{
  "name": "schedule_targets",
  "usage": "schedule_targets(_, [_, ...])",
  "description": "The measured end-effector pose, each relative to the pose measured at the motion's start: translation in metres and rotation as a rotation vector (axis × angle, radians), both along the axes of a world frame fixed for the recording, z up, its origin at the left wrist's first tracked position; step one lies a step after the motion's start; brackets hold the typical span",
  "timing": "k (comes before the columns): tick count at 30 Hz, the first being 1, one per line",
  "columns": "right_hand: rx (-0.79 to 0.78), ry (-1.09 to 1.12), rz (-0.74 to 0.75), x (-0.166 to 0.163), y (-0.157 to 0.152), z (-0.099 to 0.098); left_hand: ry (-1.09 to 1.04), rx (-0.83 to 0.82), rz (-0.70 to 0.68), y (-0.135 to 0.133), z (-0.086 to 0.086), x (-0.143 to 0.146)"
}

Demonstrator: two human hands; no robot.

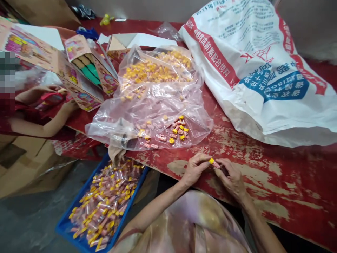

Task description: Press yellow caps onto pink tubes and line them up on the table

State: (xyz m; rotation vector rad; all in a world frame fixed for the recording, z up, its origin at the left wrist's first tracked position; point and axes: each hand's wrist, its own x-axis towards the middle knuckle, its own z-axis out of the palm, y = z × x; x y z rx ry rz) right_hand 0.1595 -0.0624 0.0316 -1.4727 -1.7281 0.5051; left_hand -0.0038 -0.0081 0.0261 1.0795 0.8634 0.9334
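A clear plastic bag (158, 102) lies open on the worn red table (276, 175), yellow caps heaped at its far end, pink tubes and caps loose near its mouth. Below the bag's near-left corner, a blue tray (65, 225) brims with capped tubes. Just in front of the bag, left hand (194, 169) and right hand (231, 177) meet, fingertips pinched on one yellow-capped pink tube (213, 162).

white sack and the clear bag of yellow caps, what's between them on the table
Only bare worn red table lies between the white sack and the clear bag, as the head view shows.
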Motion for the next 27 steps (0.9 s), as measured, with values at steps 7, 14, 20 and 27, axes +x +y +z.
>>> schedule_targets(7, [-0.023,0.056,-0.072,-0.009,0.001,0.0,-0.012,0.14,-0.087,0.0,0.004,0.001])
schedule_targets(14, [-0.121,0.121,-0.189,-0.02,-0.001,0.001,0.032,0.242,-0.142,0.002,0.0,0.0])
schedule_targets(20, [-0.14,0.111,-0.258,-0.033,0.005,-0.003,0.086,0.249,-0.128,0.005,0.0,-0.002])
schedule_targets(27, [-0.189,-0.026,-0.095,-0.009,0.021,0.012,0.029,0.178,-0.141,0.002,0.0,0.001])
